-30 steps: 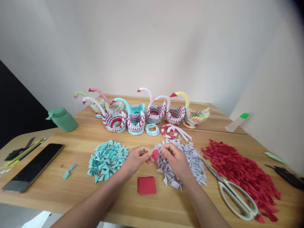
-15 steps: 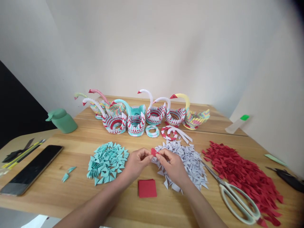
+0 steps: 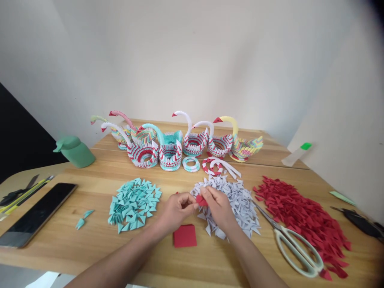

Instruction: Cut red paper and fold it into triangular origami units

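Note:
A small piece of folded red paper (image 3: 202, 201) is pinched between my two hands above the table. My left hand (image 3: 179, 207) grips its left edge with thumb and forefinger. On its right side, the fingers of my right hand (image 3: 216, 203) close over the paper and partly hide it. Just below lies a stack of red paper rectangles (image 3: 185, 236). Behind and under my right hand spreads a heap of white folded paper triangles (image 3: 240, 200). To the left of my left hand is a heap of turquoise folded triangles (image 3: 135, 204).
Several folded-paper swans (image 3: 171, 158) stand in rows at the back, with paper rings (image 3: 191, 164) in front. Scissors (image 3: 295, 244) lie beside a red triangle heap (image 3: 303, 216) on the right. A phone (image 3: 36, 214) and a green bottle (image 3: 75, 152) are at left.
The red paper has moved slightly right and down and is turned in the fingers. My right hand has shifted its grip over it. The whole view has shifted slightly.

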`<state>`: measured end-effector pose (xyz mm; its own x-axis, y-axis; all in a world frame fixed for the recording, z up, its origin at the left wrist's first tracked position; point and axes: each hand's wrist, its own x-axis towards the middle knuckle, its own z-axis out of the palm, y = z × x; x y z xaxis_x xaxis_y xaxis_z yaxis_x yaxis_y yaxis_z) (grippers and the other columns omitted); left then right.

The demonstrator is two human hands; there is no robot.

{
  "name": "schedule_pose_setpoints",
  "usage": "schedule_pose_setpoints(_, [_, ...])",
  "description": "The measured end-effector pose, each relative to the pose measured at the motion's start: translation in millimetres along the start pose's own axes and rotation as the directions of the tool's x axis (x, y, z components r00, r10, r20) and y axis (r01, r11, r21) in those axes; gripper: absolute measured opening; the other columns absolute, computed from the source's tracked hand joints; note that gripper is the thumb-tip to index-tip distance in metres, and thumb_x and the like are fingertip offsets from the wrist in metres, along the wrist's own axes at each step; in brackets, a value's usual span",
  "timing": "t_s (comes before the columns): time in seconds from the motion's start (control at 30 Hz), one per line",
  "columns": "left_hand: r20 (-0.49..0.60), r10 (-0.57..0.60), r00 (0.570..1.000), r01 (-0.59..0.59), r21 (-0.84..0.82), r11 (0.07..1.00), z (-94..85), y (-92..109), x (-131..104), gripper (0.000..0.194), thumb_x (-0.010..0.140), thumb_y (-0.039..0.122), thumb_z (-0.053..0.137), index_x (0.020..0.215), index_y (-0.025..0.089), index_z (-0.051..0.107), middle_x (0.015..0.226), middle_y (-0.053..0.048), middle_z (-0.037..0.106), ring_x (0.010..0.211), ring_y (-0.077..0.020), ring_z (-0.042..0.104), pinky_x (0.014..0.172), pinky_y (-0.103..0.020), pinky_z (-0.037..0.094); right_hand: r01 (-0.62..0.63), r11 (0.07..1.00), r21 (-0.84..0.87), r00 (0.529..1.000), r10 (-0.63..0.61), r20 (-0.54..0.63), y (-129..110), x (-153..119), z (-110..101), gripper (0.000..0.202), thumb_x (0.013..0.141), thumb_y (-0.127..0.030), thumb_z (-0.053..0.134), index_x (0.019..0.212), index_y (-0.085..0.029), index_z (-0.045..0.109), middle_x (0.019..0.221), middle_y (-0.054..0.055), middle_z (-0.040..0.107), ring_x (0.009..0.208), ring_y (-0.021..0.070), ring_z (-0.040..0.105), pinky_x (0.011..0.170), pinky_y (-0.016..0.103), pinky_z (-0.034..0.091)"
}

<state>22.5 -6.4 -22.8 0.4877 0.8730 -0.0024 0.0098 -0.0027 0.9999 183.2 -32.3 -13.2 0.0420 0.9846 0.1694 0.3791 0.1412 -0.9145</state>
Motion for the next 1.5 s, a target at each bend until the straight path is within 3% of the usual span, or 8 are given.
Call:
schedule_pose_setpoints(0.13, [-0.122, 0.024, 0.992, -0.028, -0.036, 0.999, -5.5, -6.6, 2.8, 0.027, 0.075, 0.041, 0.067, 0.068, 0.016, 0.059, 0.056, 0.004, 0.051, 0.052, -0.0092, 0.042, 0.052, -0.021, 0.034, -0.081, 0.971, 0.224, 0.995, 0.066, 0.072, -0.7, 2.9, -3.2, 0.039, 0.090, -0.054, 0.047, 0.090, -0.019, 0.064, 0.070, 0.001, 0.063, 0.061, 0.0158, 0.057, 0.059, 0.027, 0.046])
schedule_pose_setpoints(0.23, [-0.151, 0.035, 0.988, -0.045, -0.068, 0.997, -9.3, -7.9, 5.1, 0.028, 0.073, 0.040, 0.070, 0.067, 0.015, 0.062, 0.058, 0.002, 0.056, 0.052, -0.0090, 0.045, 0.052, -0.021, 0.036, -0.081, 0.970, 0.229, 0.994, 0.061, 0.096, -1.4, 3.3, -1.6, 0.026, 0.082, -0.045, 0.062, 0.084, -0.019, 0.065, 0.071, 0.001, 0.065, 0.064, 0.0156, 0.059, 0.061, 0.026, 0.046])
schedule_pose_setpoints(0.4, [-0.012, -0.124, 0.992, 0.112, -0.355, 0.928, -15.3, -0.1, 5.6, 0.041, 0.075, 0.050, 0.069, 0.091, 0.012, 0.068, 0.068, -0.002, 0.065, 0.052, -0.0102, 0.055, 0.052, -0.022, 0.042, 0.061, 0.996, 0.058, 0.998, -0.062, 0.009, -0.6, 1.4, -1.6, 0.012, 0.083, -0.027, 0.058, 0.085, -0.021, 0.068, 0.083, 0.003, 0.069, 0.078, 0.0186, 0.063, 0.074, 0.030, 0.047])
schedule_pose_setpoints(0.57, [0.088, -0.183, 0.979, 0.203, -0.383, 0.901, -17.9, 3.7, 3.8, 0.040, 0.073, 0.050, 0.072, 0.076, 0.011, 0.063, 0.065, -0.003, 0.066, 0.048, -0.0092, 0.056, 0.048, -0.021, 0.040, 0.170, 0.985, -0.044, 0.985, -0.168, 0.047, -3.1, 1.1, -1.7, 0.015, 0.081, -0.019, 0.055, 0.083, -0.022, 0.069, 0.083, 0.003, 0.069, 0.080, 0.0193, 0.063, 0.077, 0.031, 0.046])
schedule_pose_setpoints(0.77, [0.046, -0.130, 0.991, 0.137, -0.386, 0.912, -16.0, 4.2, 2.9, 0.037, 0.069, 0.045, 0.077, 0.073, 0.012, 0.061, 0.062, -0.001, 0.065, 0.047, -0.0077, 0.054, 0.049, -0.020, 0.040, -0.064, 0.967, 0.246, 0.992, 0.035, 0.120, 1.6, 1.0, 1.5, 0.029, 0.087, -0.038, 0.057, 0.108, -0.020, 0.066, 0.083, 0.003, 0.068, 0.079, 0.0189, 0.063, 0.074, 0.031, 0.049])
schedule_pose_setpoints(0.9, [0.039, -0.133, 0.990, 0.137, -0.393, 0.909, -16.0, 6.2, 2.6, 0.036, 0.070, 0.044, 0.076, 0.071, 0.012, 0.060, 0.063, -0.001, 0.065, 0.047, -0.0078, 0.054, 0.049, -0.020, 0.041, -0.127, 0.919, 0.373, 0.981, 0.060, 0.186, 4.1, 0.8, 2.2, 0.032, 0.089, -0.045, 0.057, 0.094, -0.017, 0.070, 0.076, 0.003, 0.065, 0.071, 0.0160, 0.058, 0.069, 0.029, 0.046])
schedule_pose_setpoints(1.07, [0.037, -0.144, 0.989, 0.147, -0.390, 0.909, -15.6, 7.7, 2.3, 0.036, 0.068, 0.044, 0.077, 0.069, 0.012, 0.060, 0.060, -0.001, 0.064, 0.047, -0.0082, 0.053, 0.049, -0.021, 0.041, -0.137, 0.916, 0.377, 0.981, 0.073, 0.180, 2.9, 0.2, 3.2, 0.034, 0.089, -0.047, 0.058, 0.080, -0.016, 0.069, 0.069, 0.002, 0.061, 0.067, 0.0150, 0.054, 0.065, 0.027, 0.043])
schedule_pose_setpoints(1.5, [0.012, -0.146, 0.989, 0.140, -0.373, 0.917, -16.0, 5.5, 3.7, 0.034, 0.070, 0.043, 0.076, 0.068, 0.012, 0.060, 0.059, -0.001, 0.063, 0.047, -0.0079, 0.052, 0.049, -0.021, 0.039, -0.147, 0.932, 0.332, 0.980, 0.091, 0.178, 4.8, 1.4, 2.8, 0.030, 0.084, -0.045, 0.063, 0.081, -0.015, 0.068, 0.070, 0.002, 0.064, 0.065, 0.0141, 0.055, 0.063, 0.026, 0.043])
